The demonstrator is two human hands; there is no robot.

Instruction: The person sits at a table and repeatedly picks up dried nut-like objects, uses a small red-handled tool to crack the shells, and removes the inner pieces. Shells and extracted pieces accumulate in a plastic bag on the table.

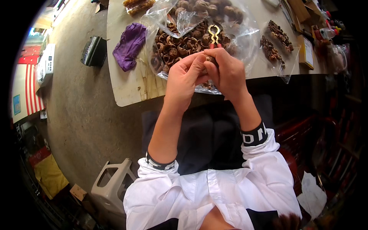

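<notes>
My left hand [185, 77] and my right hand [227, 72] meet over the near edge of a clear plastic bag. Between their fingertips is a walnut [210, 59], partly hidden, so its state is unclear. Under and beyond the hands lie many broken walnut shells [179, 47] in the bag. A gold-coloured nutcracker [214, 33] with red handles rests on them, its handle ends hidden behind my right hand. Farther back, whole walnuts [201, 6] fill another part of the clear plastic.
A crumpled purple cloth [130, 46] lies on the table [123, 89] at left. Bags of walnut kernels [276, 46] lie at right, near a yellow-edged box [306, 53]. A plastic stool [112, 184] and a black container [94, 51] stand on the floor at left.
</notes>
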